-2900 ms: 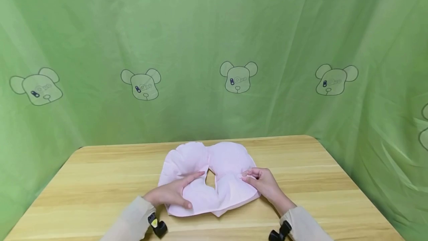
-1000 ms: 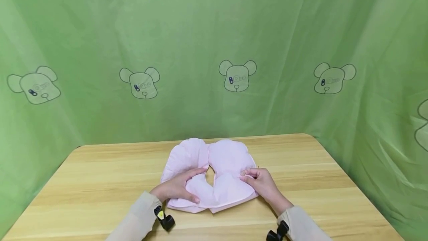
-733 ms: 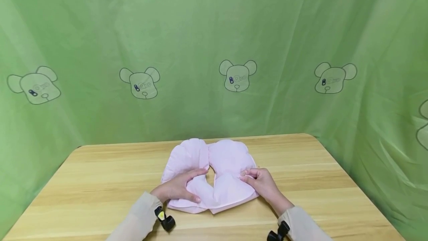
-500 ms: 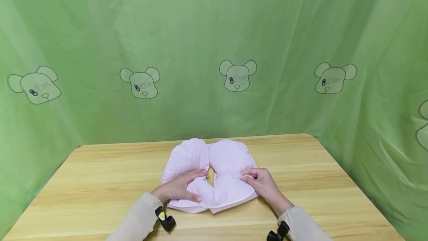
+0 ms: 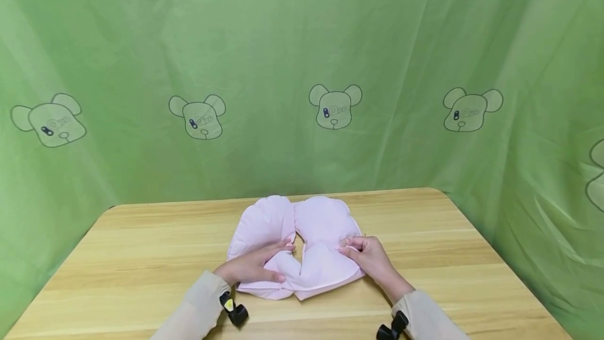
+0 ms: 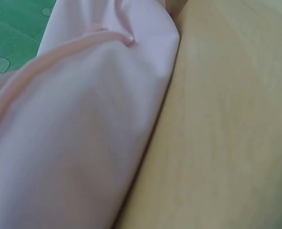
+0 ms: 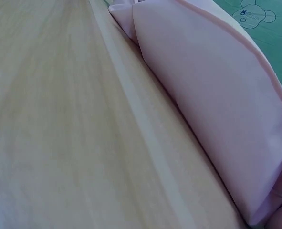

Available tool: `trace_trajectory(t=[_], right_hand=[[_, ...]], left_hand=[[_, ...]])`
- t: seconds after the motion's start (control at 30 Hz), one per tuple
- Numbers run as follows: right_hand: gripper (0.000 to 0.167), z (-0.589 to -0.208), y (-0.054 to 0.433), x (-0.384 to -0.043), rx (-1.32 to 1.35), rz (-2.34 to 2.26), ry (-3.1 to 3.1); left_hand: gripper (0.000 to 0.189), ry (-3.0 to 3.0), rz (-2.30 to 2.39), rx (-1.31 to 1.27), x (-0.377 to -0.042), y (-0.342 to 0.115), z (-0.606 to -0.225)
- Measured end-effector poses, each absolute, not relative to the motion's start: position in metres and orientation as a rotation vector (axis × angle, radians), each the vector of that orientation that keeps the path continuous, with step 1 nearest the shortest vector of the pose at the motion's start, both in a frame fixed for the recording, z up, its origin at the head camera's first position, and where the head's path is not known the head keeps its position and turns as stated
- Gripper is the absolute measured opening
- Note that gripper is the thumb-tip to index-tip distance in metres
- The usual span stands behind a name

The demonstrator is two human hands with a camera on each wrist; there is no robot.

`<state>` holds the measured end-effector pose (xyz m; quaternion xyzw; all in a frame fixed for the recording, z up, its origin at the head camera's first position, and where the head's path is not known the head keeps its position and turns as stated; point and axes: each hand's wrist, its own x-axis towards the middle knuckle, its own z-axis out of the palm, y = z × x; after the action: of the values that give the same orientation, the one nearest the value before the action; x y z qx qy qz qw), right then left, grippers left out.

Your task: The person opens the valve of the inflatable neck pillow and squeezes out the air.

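A pale pink padded cushion (image 5: 325, 219), puffy and creased, lies on the wooden table with a narrow slot down its middle. My left hand (image 5: 252, 265) rests across its left half, fingers extended to the slot's edge and thumb apart on the front part. At the right side my right hand (image 5: 373, 258) pinches a bit of the cover between thumb and fingers. In the left wrist view the pink fabric (image 6: 83, 119) shows a raised seam. From the right wrist, the cushion's side wall (image 7: 212, 86) meets the tabletop, with part of my hand in the lower corner.
The wooden table (image 5: 141, 256) has rounded far corners. Behind and beside it hangs a green curtain (image 5: 264, 41) printed with bear heads. Black wrist cameras are strapped over both beige sleeves (image 5: 189, 308).
Since the earliest frame, my left hand has shifted slightly right, and the cushion's left half has drawn inward and its front edge changed shape. My right hand keeps its pinch in nearly the same place.
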<state>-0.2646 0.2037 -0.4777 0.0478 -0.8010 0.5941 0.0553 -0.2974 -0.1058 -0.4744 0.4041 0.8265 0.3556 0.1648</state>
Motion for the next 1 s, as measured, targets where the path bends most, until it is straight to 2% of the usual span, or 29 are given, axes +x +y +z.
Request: trace_trajectory(t=[0.43,1.0], right_hand=[[0.012,-0.4762,0.2031,-0.2641,0.113,1.779,-2.435],[0.012,-0.4765,0.2033,-0.2639,0.175,1.805,-2.406]], left_hand=[[0.065,2.393,0.908,1.241,-0.2953,-0.1035,-0.4726],[0.059,2.460,0.761,1.238,-0.2897,-0.0964,-0.4720]])
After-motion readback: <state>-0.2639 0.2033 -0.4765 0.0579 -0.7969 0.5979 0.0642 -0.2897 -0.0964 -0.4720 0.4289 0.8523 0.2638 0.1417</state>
